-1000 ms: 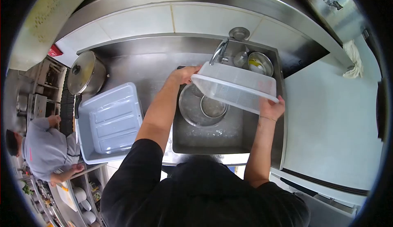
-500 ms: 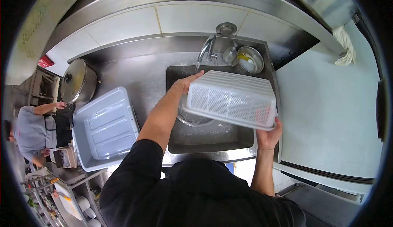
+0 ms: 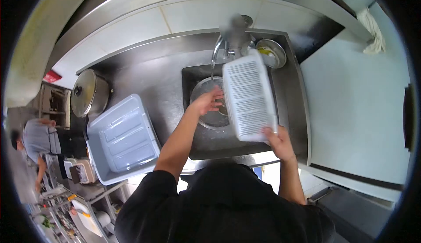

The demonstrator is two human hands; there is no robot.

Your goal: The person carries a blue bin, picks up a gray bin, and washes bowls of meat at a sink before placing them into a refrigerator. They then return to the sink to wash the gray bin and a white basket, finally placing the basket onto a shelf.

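Observation:
A white slatted plastic basket (image 3: 249,96) is tilted above the right half of the steel sink (image 3: 206,148). My right hand (image 3: 280,143) grips its near right corner. To the left of the basket, my left hand (image 3: 208,101) has its fingers apart and holds nothing, fingertips close to the basket's side. Under that hand, a round bowl (image 3: 210,121) sits in the sink, partly hidden by the hand and basket. Water runs from the faucet (image 3: 217,50) behind it.
Left of the sink stand a grey-blue plastic tub (image 3: 125,140) and a lidded pot (image 3: 94,93). A metal bowl (image 3: 277,52) with something yellow and white sits at the back right corner. A co-worker (image 3: 37,137) stands at far left. A cloth (image 3: 372,30) hangs at upper right.
The basket has been turned more upright and its slatted bottom now faces me. My left hand has come off it and moved over the bowl; the right hand keeps its hold.

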